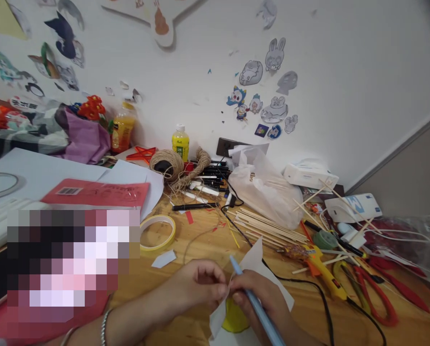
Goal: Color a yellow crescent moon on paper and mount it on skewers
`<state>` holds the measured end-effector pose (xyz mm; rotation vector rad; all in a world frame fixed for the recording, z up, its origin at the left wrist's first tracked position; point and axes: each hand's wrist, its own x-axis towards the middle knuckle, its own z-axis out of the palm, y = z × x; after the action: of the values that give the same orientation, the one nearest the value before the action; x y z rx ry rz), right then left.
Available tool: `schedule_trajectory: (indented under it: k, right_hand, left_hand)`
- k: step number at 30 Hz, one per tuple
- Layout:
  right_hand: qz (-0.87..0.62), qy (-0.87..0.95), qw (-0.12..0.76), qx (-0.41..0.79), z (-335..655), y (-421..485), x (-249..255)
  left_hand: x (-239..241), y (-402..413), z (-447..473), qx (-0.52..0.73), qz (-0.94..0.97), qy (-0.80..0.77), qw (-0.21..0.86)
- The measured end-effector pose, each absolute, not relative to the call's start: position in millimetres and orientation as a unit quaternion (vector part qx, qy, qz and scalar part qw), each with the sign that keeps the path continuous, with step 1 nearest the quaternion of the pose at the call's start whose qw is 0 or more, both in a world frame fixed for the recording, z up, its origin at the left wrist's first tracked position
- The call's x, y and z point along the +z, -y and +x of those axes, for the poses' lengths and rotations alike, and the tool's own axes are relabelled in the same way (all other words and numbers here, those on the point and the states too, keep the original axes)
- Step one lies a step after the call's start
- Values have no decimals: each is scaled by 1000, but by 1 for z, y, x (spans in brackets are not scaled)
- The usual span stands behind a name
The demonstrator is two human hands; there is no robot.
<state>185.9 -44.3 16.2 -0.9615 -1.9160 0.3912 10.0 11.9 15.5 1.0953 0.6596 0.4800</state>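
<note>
over a wooden table (211,251), the left hand (204,284) pinches the edge of white paper (261,257) bearing a yellow patch (235,315); the right hand (260,294) grasps paper and pale blue pen (259,310). likely light, easily creased; best held by its edges.

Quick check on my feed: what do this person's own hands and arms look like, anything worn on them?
Both the left hand and right hand are ungloved. The left arm shows no sleeve and wears a silvery beaded bracelet, plus a thin, smooth band farther up. No jewellery shows on the right.
</note>
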Motion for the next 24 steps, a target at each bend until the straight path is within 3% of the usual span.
schedule_trajectory:
  k: [9,20,24]
  right_hand:
    - [-420,597,515,449,184,46,0]
    - [-353,587,546,483,180,51,1]
    - [-350,628,541,437,179,48,-1]
  left_hand:
    - [1,-6,12,248,554,-292,739]
    - [1,-8,11,264,575,-298,715]
    - [5,-9,10,288,612,-290,677]
